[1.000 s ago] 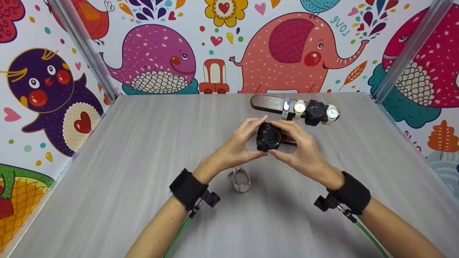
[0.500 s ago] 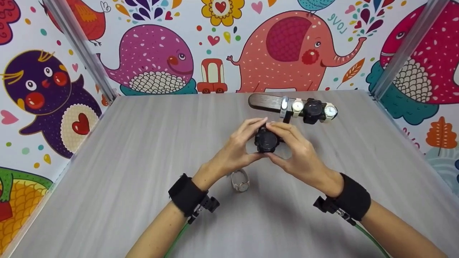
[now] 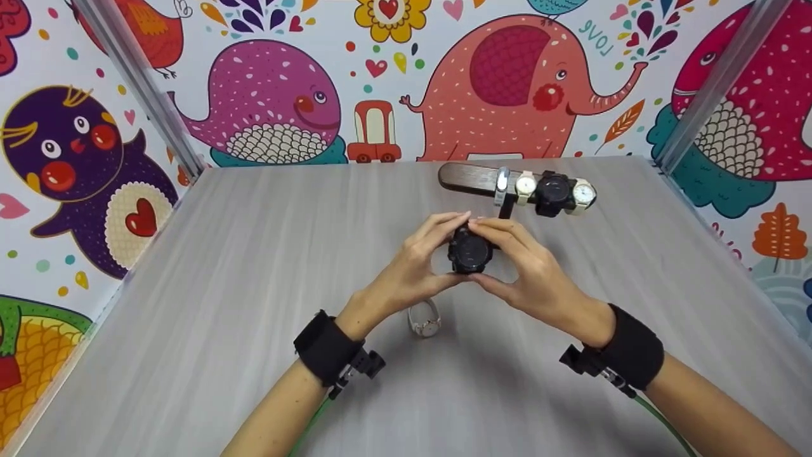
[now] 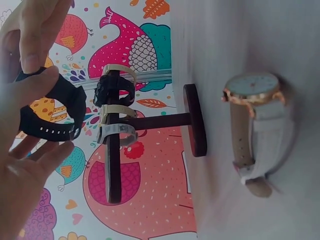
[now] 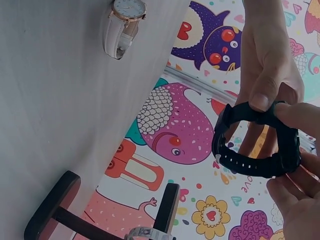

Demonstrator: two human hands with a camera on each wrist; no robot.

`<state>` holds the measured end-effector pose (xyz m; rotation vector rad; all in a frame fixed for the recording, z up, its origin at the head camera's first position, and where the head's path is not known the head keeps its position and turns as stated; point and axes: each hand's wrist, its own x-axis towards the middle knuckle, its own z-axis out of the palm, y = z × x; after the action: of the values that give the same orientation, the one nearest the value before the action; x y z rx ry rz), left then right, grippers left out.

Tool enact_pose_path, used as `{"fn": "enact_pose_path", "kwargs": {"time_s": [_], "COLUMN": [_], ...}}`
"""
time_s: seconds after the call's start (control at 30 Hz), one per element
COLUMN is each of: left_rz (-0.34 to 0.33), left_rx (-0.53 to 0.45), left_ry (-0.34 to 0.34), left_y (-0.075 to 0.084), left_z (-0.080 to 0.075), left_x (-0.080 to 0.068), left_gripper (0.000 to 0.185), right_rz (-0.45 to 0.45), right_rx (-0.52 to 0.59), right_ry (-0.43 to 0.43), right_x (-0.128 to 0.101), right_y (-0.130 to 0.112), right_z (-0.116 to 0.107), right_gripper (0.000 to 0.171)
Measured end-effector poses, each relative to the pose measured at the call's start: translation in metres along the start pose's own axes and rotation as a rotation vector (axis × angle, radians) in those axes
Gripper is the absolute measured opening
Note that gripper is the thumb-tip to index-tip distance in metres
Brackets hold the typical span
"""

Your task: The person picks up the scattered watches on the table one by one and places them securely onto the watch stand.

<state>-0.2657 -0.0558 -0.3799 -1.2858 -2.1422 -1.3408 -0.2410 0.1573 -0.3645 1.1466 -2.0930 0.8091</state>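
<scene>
I have the black watch (image 3: 471, 250) pinched between both hands, lifted clear of the table (image 3: 254, 266): my left hand (image 3: 415, 263) grips its near side, my right hand (image 3: 526, 266) the other, fingers curled round the closed strap. Just beyond the grip stands the watch stand (image 3: 469, 178), its bar already carrying four watches with bare space left towards its left end. Below my left wrist a white-strapped watch (image 3: 425, 320) lies on the table. By my reckoning, two watches remain to hang.
</scene>
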Motion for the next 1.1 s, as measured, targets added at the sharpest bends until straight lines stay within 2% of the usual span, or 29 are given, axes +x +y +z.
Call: {"fn": "enact_pose_path", "kwargs": {"time_s": [0.33, 0.47, 0.7, 0.87, 0.97, 1.1], "left_rz": [-0.012, -0.017, -0.030, -0.058, -0.070, -0.072], "left_rx": [-0.004, -0.008, -0.011, -0.058, -0.096, -0.091], "left_ry": [-0.019, -0.030, -0.134, -0.209, -0.241, -0.270], "left_y": [0.001, 0.001, 0.004, 0.006, 0.008, 0.010], "left_z": [-0.008, -0.014, -0.026, -0.030, -0.031, -0.032], "left_x": [-0.004, -0.005, -0.005, -0.006, -0.006, -0.005], "left_gripper": [0.078, 0.077, 0.074, 0.073, 0.074, 0.077], "right_rz": [0.006, 0.014, 0.053, 0.069, 0.037, -0.051], "right_rx": [0.095, 0.101, 0.136, 0.196, 0.191, 0.123], "right_ry": [-0.035, -0.044, -0.072, -0.088, -0.088, -0.113], "right_x": [0.000, 0.000, -0.002, 0.001, 0.003, 0.006], "right_y": [0.005, 0.009, 0.014, 0.018, 0.020, 0.020], "right_z": [-0.008, -0.011, -0.017, -0.024, -0.026, -0.028], "right_gripper": [0.071, 0.071, 0.076, 0.073, 0.068, 0.064]}}
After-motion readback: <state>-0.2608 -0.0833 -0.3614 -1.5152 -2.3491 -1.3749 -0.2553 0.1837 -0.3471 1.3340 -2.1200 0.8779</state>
